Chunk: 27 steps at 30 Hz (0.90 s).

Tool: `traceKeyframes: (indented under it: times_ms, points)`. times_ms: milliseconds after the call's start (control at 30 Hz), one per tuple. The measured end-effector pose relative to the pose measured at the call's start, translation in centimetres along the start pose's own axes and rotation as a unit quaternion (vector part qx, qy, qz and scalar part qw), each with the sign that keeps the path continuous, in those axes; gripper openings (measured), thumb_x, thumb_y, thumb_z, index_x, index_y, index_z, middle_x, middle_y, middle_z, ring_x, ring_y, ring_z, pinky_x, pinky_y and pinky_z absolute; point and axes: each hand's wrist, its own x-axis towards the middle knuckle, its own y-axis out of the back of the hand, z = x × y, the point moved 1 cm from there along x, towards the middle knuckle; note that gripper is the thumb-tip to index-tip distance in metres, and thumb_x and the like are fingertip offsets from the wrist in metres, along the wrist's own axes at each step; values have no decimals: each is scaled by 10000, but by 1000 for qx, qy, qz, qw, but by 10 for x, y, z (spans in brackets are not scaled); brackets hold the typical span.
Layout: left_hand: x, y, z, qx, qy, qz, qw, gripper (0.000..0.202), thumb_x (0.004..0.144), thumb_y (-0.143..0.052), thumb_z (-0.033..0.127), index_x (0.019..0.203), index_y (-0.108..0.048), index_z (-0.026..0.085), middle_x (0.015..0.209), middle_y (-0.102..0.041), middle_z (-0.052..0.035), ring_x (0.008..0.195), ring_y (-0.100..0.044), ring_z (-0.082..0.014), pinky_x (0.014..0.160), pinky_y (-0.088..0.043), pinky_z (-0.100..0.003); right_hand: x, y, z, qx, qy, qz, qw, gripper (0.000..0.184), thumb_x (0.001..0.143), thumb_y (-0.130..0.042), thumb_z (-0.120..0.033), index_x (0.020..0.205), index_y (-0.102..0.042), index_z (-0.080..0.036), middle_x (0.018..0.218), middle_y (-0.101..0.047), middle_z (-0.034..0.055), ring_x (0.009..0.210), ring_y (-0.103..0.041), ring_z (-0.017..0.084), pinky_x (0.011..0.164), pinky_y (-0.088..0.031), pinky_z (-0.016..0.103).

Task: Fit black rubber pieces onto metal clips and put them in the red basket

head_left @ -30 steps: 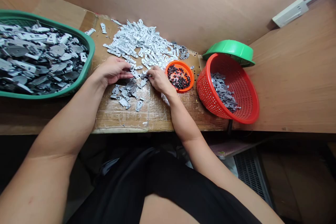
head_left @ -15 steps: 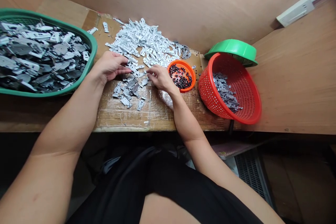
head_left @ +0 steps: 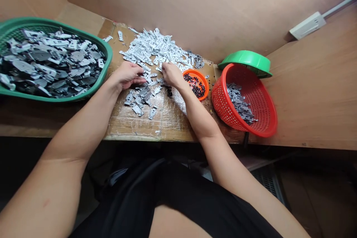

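My left hand is at the left of the work surface, its thumb and fingers closed on a slim, pale metal bracket. My right hand is at the front edge of a heap of silvery stamped metal brackets. Its fingers are bent together and pointed at the heap; what they pinch, if anything, is hidden. Grey flat metal plates lie loosely in front of my left hand. Beside my right wrist, an orange dish holds small dark rivet-like pieces, and some dark bits lie under the wrist.
At the left stands a green basket heaped with metal parts. On the right, a tilted red perforated basket contains grey plates, with a bright green basket behind it. Wooden panels enclose the back and sides; a white socket strip is mounted there.
My right hand has moved up from beside the grey plates to the edge of the silvery heap. My left hand keeps its place by the parts. The whole view has shifted slightly.
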Motion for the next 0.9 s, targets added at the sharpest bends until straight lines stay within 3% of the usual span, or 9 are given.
traceKeyframes:
  times_ms: [100,200,267,467,600,700,800,900]
  points:
    - [0,-2,-1,-19,2,5,1000,372,853,-913,-46,882,-685,246,780,-670,-19,711,-747,-192,844,-801,-324,-24,14,3,102,-9,52,993,203,1252,-631,-135,1238,-797,-250,1100,-769,117,1047,-664,320,1074,-583,508]
    - [0,-5,-2,-52,15,10,998,413,835,-916,-77,885,-662,245,816,-688,-23,725,-757,-189,916,-823,-357,-43,23,-1,219,-24,34,975,150,1224,-713,-157,1232,-823,-259,970,-725,40,948,-635,272,1015,-585,460]
    - [-1,-7,-3,-57,23,11,998,430,831,-914,-86,881,-645,245,827,-689,-20,735,-775,-191,956,-824,-371,-50,28,-8,265,-23,24,964,124,1192,-759,-167,1171,-845,-254,991,-747,34,942,-648,254,1001,-585,445]
    - [-5,-11,-5,-34,20,-7,999,386,847,-931,-35,853,-660,240,788,-682,-6,720,-798,-193,898,-798,-321,-56,38,-32,210,14,26,977,185,1163,-797,-161,1028,-890,-247,1151,-761,72,1146,-720,294,1174,-586,519]
    - [-7,-14,-6,-27,13,-16,999,327,894,-898,-28,782,-712,218,795,-738,-42,701,-777,-183,801,-774,-292,-59,42,-43,222,4,38,974,166,1157,-846,-172,1009,-879,-241,1086,-729,61,1127,-704,278,1131,-595,497]
    - [-9,-16,-7,-26,4,-9,1000,339,900,-925,-30,772,-731,217,765,-733,-39,726,-797,-202,822,-780,-317,-62,39,-50,353,-46,6,934,148,1117,-956,-290,1009,-865,-244,914,-729,15,929,-677,224,924,-614,403]
    - [-11,-19,-8,-28,-8,3,1000,352,907,-926,-32,775,-720,221,750,-712,-30,760,-818,-219,916,-799,-368,-66,34,-59,502,-118,-39,856,371,966,-1135,-426,925,-817,-239,792,-727,-15,739,-625,168,706,-568,328]
    - [-11,-20,-9,-21,-16,10,1000,369,914,-915,-36,782,-695,229,761,-699,-18,746,-796,-207,942,-803,-386,-70,28,-64,569,-186,-41,800,489,851,-1222,-400,839,-762,-237,743,-725,-23,676,-620,134,616,-539,275]
